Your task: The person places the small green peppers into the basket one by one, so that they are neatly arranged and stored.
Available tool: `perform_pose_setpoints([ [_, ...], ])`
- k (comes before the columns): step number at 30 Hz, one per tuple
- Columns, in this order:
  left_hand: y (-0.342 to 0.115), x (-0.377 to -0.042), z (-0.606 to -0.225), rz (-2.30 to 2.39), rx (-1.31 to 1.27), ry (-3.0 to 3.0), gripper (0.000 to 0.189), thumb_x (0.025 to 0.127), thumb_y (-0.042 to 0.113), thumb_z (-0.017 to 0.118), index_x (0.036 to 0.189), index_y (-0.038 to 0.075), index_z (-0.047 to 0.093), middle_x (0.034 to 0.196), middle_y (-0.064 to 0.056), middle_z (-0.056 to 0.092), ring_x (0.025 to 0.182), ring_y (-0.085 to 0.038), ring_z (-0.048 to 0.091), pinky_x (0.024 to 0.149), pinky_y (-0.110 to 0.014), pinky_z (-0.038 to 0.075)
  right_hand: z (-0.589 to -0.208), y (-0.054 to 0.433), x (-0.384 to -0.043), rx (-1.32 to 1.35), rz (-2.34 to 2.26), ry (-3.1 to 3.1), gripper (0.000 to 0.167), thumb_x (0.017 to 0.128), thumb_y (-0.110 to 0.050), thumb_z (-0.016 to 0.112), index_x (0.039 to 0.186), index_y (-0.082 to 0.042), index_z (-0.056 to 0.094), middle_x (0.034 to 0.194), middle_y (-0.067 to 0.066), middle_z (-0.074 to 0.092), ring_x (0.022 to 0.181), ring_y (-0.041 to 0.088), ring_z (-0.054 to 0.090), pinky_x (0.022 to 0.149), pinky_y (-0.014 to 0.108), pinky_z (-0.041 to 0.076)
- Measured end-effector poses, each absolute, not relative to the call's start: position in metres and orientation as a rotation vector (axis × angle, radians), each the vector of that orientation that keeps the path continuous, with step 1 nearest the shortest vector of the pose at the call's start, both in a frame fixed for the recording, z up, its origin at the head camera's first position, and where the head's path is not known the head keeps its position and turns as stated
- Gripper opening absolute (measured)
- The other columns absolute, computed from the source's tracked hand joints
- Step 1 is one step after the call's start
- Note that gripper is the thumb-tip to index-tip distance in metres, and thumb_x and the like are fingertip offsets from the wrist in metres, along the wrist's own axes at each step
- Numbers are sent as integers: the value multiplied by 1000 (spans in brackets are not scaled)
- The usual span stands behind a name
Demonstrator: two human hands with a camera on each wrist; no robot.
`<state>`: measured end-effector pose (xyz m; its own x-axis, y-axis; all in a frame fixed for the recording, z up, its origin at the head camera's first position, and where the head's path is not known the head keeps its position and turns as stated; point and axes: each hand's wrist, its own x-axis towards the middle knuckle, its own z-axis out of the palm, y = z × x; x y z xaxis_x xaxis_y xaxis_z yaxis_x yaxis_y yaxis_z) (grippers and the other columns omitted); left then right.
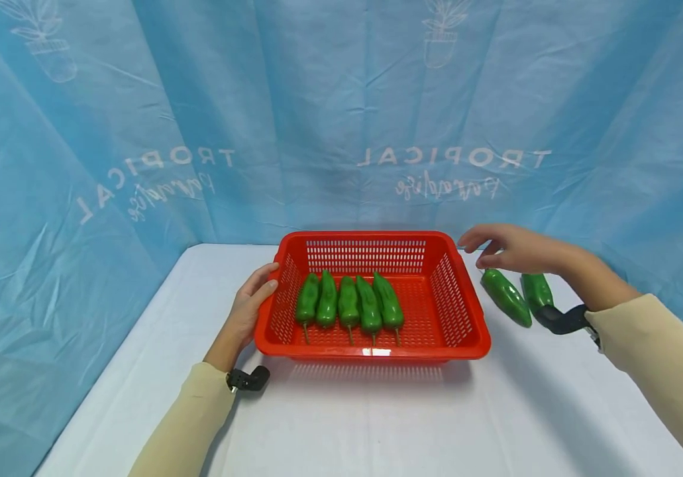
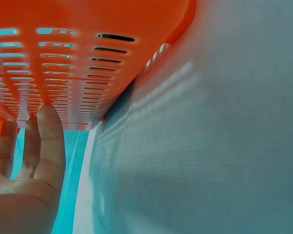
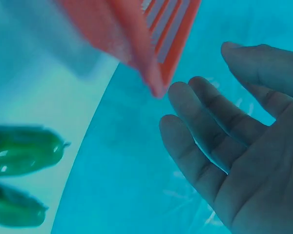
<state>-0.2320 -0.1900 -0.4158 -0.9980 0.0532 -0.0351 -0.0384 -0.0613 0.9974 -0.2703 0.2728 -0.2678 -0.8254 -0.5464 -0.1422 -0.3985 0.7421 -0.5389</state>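
Observation:
A red plastic basket (image 1: pixel 371 351) with slotted walls stands on the white table. Several green chili peppers (image 1: pixel 348 303) lie side by side inside it, toward its left, stems facing me. My left hand (image 1: pixel 250 308) holds the basket's left rim; in the left wrist view its fingers (image 2: pixel 50 141) touch the slotted outer wall from below. Loosely bent and holding nothing, my right hand (image 1: pixel 517 247) hovers off the basket's right back corner. Below it on the table lie a green chili pepper (image 1: pixel 505 298) and a second one (image 1: pixel 536 291), the latter partly hidden by my wrist strap.
Blue curtain (image 1: pixel 341 119) with white lettering hangs behind and beside the table. White cloth (image 1: pixel 341 424) covers the tabletop in front of the basket. Black straps with a small camera (image 1: pixel 248 379) sit on my wrists.

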Motion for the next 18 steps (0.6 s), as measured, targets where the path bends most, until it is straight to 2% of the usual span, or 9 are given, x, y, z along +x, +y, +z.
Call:
perform_pose_setpoints([
  [9, -190, -232, -415, 2238, 0, 2123, 49, 102, 28, 51, 149, 23, 39, 152, -5, 41, 121, -16, 55, 89, -27, 59, -285, 317, -275, -653, -696, 2731, 40, 93, -3, 62, 132, -3, 56, 126, 24, 63, 109, 38, 65, 82, 45, 60],
  [16, -188, -230, -414, 2231, 6, 2112, 51, 103, 28, 49, 151, 20, 37, 153, -8, 39, 119, -14, 55, 91, -25, 57, -303, 350, -271, -588, -666, 2730, 41, 94, -6, 62, 134, -1, 54, 127, 27, 61, 106, 35, 67, 76, 35, 60],
  [18, -188, -230, -414, 2236, 1, 2108, 50, 102, 28, 50, 151, 20, 37, 153, -7, 39, 119, -13, 55, 91, -25, 57, -307, 359, -269, -560, -660, 2732, 42, 94, -7, 61, 135, 0, 53, 128, 28, 60, 106, 36, 66, 76, 35, 60],
])
